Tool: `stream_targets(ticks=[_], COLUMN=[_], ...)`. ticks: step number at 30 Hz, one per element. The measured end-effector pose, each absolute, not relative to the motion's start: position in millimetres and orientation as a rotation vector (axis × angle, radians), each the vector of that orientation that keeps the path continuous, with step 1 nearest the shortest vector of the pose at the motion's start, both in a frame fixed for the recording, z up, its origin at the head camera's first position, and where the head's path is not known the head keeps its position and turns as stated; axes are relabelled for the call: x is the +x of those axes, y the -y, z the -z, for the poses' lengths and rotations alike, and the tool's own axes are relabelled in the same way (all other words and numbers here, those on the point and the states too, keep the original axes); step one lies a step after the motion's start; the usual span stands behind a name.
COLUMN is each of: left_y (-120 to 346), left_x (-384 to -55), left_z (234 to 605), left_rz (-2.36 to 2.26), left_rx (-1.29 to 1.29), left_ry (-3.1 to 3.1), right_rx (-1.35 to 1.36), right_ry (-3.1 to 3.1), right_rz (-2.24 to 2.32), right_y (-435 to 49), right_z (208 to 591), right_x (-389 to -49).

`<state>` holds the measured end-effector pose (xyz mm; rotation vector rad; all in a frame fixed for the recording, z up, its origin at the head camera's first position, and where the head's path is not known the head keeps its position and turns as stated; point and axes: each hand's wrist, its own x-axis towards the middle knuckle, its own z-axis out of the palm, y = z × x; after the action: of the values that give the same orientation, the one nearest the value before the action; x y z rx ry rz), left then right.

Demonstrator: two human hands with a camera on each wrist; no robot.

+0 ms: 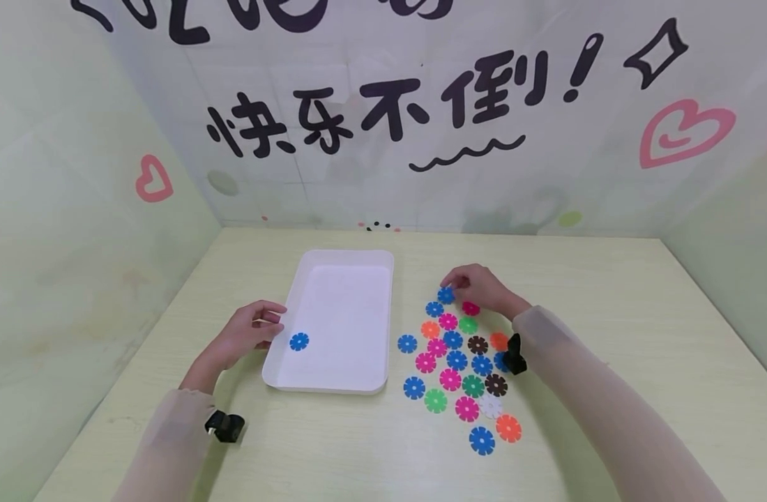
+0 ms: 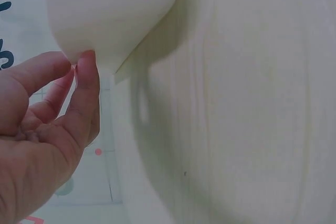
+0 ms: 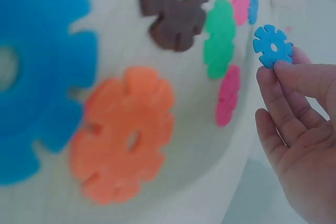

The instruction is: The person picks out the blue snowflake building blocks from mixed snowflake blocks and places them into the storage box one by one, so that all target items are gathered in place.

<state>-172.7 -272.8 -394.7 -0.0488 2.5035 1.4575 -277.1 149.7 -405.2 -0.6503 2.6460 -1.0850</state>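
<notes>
My right hand [image 1: 484,287] pinches a blue notched plastic disc [image 3: 272,46] between thumb and fingers, at the far end of a spread of discs. The right wrist view shows this disc raised off the table. My left hand [image 1: 248,331] is at the left side of a white rectangular tray [image 1: 346,259], its thumb and fingertips pinching the rim in the left wrist view. Inside the tray lies one blue disc [image 1: 299,341], near the left hand.
Right of the tray, several notched discs lie loose on the pale table: a pink disc [image 1: 450,379], a light green disc [image 1: 436,401], a brown disc [image 1: 496,385], an orange disc [image 1: 508,428] and a white disc [image 1: 491,404] among them. A printed wall [image 1: 358,188] stands behind.
</notes>
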Motion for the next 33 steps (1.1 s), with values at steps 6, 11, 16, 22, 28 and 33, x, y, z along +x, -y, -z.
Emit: stream_targets(ticks=[6, 11, 16, 22, 28, 33], left_y=[274, 274, 274, 274, 273, 271], left_x=[-173, -174, -175, -175, -175, -175], left_z=[395, 396, 398, 399, 398, 399], left_rz=[-1.453, -1.445, -1.446, -1.449, -1.442, -1.426], left_rx=[-0.053, -0.046, -0.059, -0.057, -0.065, -0.093], left_ry=[-2.502, -2.508, -2.502, -2.516, -2.512, -2.516], right_rx=[-0.717, -0.720, -0.778, -0.860, -0.941, -0.975], right_ry=[-2.611, -2.556, -2.495, -2.440, -2.394, -2.346], right_rz=[1.091, 1.111, 1.137, 1.156, 1.154, 1.172], right_y=[-130, -99, -68, -30, 6, 34], right_z=[389, 375, 369, 365, 359, 359], right_x=[-273, -269, -267, -268, -268, -268])
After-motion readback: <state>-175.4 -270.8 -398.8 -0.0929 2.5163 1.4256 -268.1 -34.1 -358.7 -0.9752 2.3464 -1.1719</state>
